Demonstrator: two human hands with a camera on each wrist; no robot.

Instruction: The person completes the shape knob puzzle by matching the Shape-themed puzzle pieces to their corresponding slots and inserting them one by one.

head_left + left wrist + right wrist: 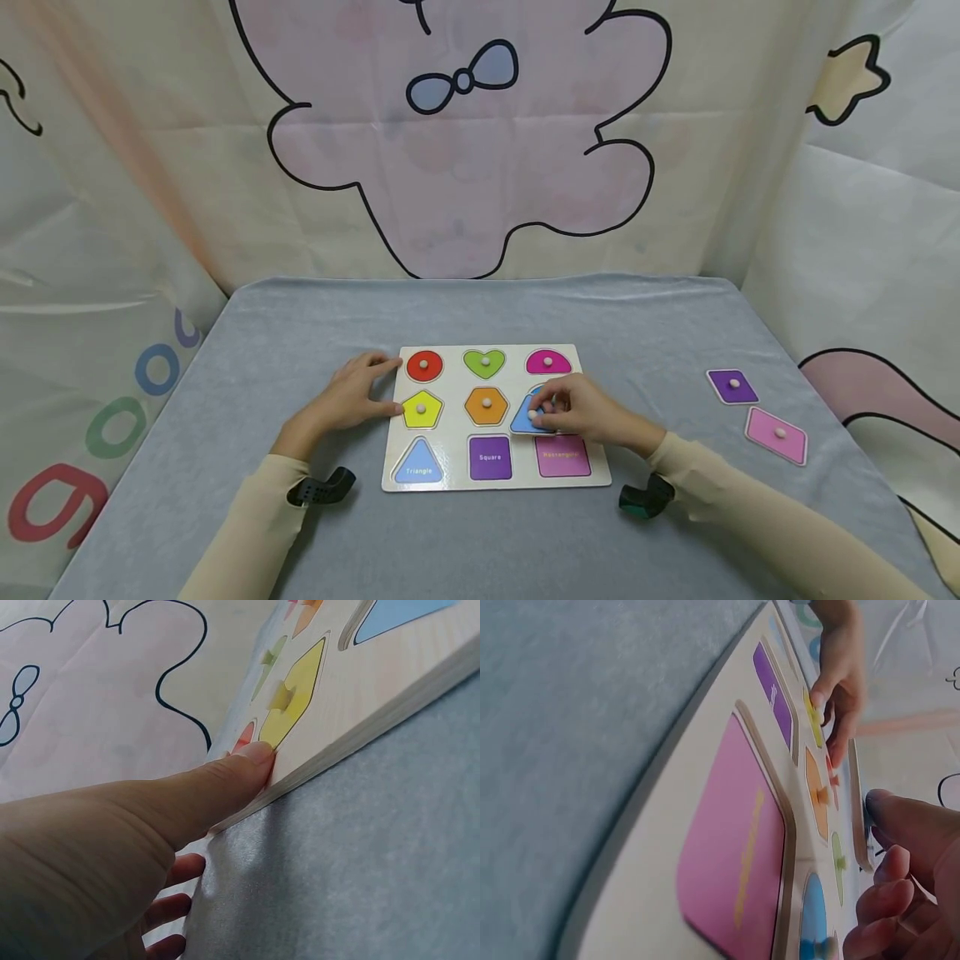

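Note:
A white wooden shape puzzle board (453,467) lies on the table. My right hand (588,408) pinches a blue triangle piece (522,425) by its small knob, over the right part of the board. Seen from the right wrist, the triangle piece (857,817) stands edge-on beside the thumb. Along the board's left edge, my left hand (341,393) rests its thumb near the yellow pentagon (304,682), fingers beside the edge. The Triangle recess (418,465), Square recess (490,468) and pink rectangle recess (562,467) show their printed bottoms in the front row.
Off to the right lie a purple square piece (729,387) and a pink rectangle piece (772,442) on the grey-blue tablecloth (480,550). A red circle (425,360), green heart (480,369), magenta half circle (549,367) and orange hexagon (477,412) sit in the board.

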